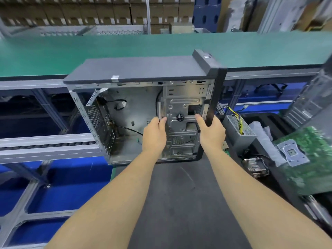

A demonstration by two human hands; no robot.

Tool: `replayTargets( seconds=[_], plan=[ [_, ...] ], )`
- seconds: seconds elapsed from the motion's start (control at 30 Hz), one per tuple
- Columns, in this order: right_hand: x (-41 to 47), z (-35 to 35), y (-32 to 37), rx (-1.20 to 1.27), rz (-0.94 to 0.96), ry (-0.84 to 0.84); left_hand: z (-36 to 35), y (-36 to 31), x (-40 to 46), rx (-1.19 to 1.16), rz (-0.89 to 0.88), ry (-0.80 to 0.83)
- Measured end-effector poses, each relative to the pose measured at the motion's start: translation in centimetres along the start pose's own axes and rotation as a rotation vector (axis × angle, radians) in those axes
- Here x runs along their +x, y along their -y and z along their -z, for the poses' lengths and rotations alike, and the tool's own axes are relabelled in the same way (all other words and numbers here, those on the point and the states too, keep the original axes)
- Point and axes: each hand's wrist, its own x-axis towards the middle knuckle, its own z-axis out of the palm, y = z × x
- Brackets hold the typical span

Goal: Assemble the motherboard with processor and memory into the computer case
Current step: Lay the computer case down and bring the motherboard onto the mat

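Case (143, 72) upright, open side facing viewer, at edge of dark table (179, 203). Left hand (155, 133) grips drive cage; right hand (212, 131) fingers curl round front bezel. Motherboard (309, 159) lies right.

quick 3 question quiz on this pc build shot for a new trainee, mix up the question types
1. True or false: the motherboard is already mounted inside the case.
2. Which part of the case does the right hand hold? A) the rear mesh panel B) the black front panel C) the top cover
3. Fill in: the left hand grips the metal drive ____ inside the case.

Key
1. False: it lies off to the right, outside the case.
2. B
3. cage
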Motion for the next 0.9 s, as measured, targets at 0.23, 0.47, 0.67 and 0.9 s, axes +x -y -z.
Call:
replayTargets(
  seconds=[0.23,0.47,0.67,0.9],
  plan=[
    [0.7,3.0,1.3,-0.039,0.064,-0.139,0.0,-3.5,-1.4,-0.106,-0.096,-0.069],
    [1.7,4.2,1.1,-0.217,0.046,-0.129,-1.0,-4.3,-1.9,-0.153,-0.015,-0.043],
    [2.3,3.7,0.9,-0.306,-0.027,-0.060,-1.4,-4.1,-0.7,-0.150,0.079,-0.006],
    [4.1,2.4,-1.6,-0.211,0.058,0.221,-3.4,-1.8,0.2,-0.268,0.237,0.205]
  ],
)
